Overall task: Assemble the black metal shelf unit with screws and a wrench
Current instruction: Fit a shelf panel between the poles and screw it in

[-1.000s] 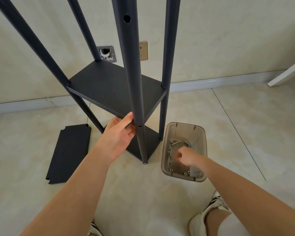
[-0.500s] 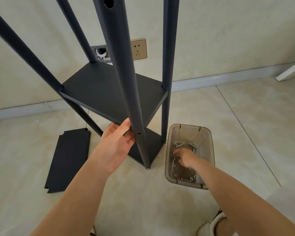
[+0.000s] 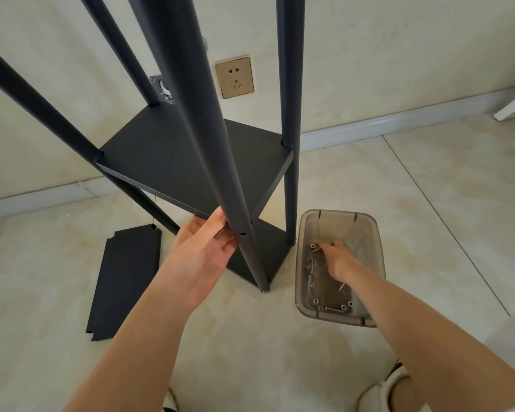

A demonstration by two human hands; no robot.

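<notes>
- While the black shelf unit (image 3: 191, 162) stands upright on the tiled floor (image 3: 428, 203) near the wall, the view has closed in on it over the last second, so its posts now fill more of the picture; the unit itself appears not to have moved.
- The left hand (image 3: 204, 254) has stayed at the near front post (image 3: 220, 179), fingers curled round the front corner of the middle shelf panel (image 3: 173, 162) just beside an open screw hole (image 3: 242, 234).
- The right hand (image 3: 338, 258) has worked deeper and further back into the translucent bin (image 3: 306, 233) just right of the unit, its fingers bent down among the loose screws (image 3: 312, 254); whether it already pinches one cannot be told.
- Judged from this, the step in hand is fetching a screw for that open hole, with the panel corner held in line meanwhile; this corner is probably not yet fastened.
- A spare shelf panel (image 3: 125, 278) lies flat on the floor to the left, so at least one tier looks still to be fitted. No wrench is in sight.
- No brand, label or readable writing shows anywhere; the wall socket (image 3: 235, 76) behind the unit carries only its pin slots.
</notes>
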